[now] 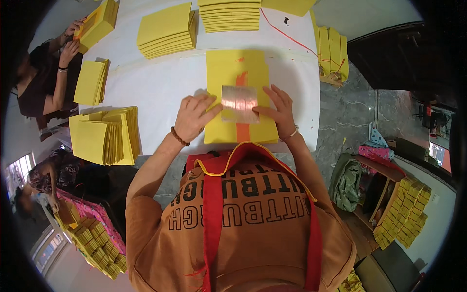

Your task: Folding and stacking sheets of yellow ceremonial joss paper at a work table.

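Observation:
In front of me on the white table lies a stack of yellow paper sheets. An orange strip runs down its middle. A square sheet of silver foil lies flat across that strip. My left hand rests on the left of the stack, fingers apart, the nearest tips at the foil's left edge. From the other side, my right hand spreads its fingers over the stack's right edge, with the thumb reaching the foil's right edge. Neither hand grips anything that I can see.
Folded yellow paper stacks line the table's far side, and more stand at its left. Another person's hands hold a yellow bundle at far left. A red string crosses the far right. Yellow bundles fill the right wall.

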A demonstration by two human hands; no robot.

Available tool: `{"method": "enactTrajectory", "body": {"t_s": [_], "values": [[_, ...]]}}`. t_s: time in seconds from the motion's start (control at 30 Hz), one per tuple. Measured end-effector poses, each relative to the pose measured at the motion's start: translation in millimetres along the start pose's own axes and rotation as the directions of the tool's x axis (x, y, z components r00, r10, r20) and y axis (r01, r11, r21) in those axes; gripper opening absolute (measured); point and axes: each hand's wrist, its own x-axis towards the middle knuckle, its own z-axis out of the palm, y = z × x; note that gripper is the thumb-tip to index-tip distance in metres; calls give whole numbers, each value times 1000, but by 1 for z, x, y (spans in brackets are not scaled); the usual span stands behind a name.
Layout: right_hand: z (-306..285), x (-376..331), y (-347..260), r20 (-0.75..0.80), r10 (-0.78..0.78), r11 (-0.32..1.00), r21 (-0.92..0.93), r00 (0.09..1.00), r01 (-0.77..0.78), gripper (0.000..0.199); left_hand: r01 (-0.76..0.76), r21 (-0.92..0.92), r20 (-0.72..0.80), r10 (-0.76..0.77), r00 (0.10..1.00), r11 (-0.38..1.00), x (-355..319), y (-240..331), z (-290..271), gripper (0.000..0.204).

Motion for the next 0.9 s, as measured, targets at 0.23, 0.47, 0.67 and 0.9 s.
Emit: {"method": "enactTrajectory", "body": {"t_s": [0.23,0.47,0.67,0.9], "values": [[14,-24,2,272,136,913,338,953,-227,22,265,-451,128,-232,964,852,-16,10,9,20],[25,-2,-13,348,632,368,651,692,-664,30,791,-482,481,-641,598,377,4,2,31,24],[19,16,-17,240,740,507,416,629,-755,38,848,-494,550,-686,476,192,3,-3,44,25],[31,10,-9,166,713,603,349,681,-717,43,806,-590,559,-702,442,37,7,-3,44,39]]}}
